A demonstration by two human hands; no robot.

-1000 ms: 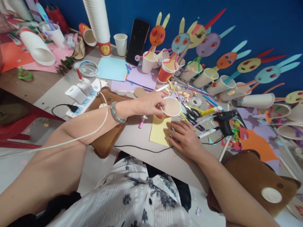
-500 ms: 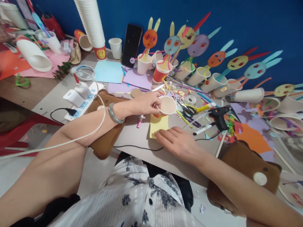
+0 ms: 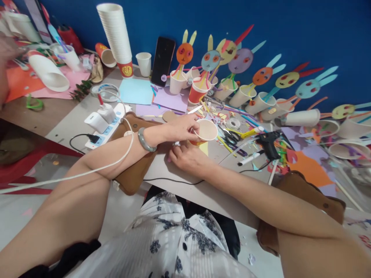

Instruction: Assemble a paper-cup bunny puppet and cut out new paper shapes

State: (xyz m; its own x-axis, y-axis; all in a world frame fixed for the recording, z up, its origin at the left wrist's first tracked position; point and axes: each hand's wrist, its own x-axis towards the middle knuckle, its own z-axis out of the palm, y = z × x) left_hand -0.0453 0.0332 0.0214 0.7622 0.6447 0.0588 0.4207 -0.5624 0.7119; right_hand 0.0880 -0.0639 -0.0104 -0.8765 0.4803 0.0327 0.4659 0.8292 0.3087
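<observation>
Clothing: you wear a white shirt (image 3: pixel 162 241) with dark flowers, nearest to the camera;
Brown cushions: one (image 3: pixel 304 193) is partly behind your right forearm; the other (image 3: pixel 130 170) lies under your left forearm, at the edge of the table (image 3: pixel 216 193);
Black cable: it (image 3: pixel 171 180) runs across the table, in front of your right hand;
Right hand: your right hand (image 3: pixel 189 159) lies low on the table, with the fingers bent, over the pink marker (image 3: pixel 176 144); the fingers cover most of this marker, so I cannot tell if they pinch it or only rest there;
Yellow paper: a small part of it (image 3: pixel 204 149) shows below the cup and beside your right hand;
Left hand: your left hand (image 3: pixel 187 127), with a grey bracelet (image 3: pixel 147 141) behind it at the wrist, pinches the paper cup at the left side of its rim, between thumb and fingers;
Paper cup: it (image 3: pixel 206 132) is just beyond your right hand, mouth upward; whether its bottom touches the paper is hidden;
Tools: to the right of the cup are scissors (image 3: pixel 232 136) and, farther right, a black glue gun (image 3: pixel 269 146);
Power strip: it (image 3: pixel 106 130) is beyond your left forearm, with plugs inserted;
Back row: a dark phone (image 3: pixel 163 58) leans on the blue wall (image 3: pixel 203 15); rabbit figures (image 3: pixel 184 54) stand in cups to its right; a tall cup stack (image 3: pixel 116 34) is to its left.
</observation>
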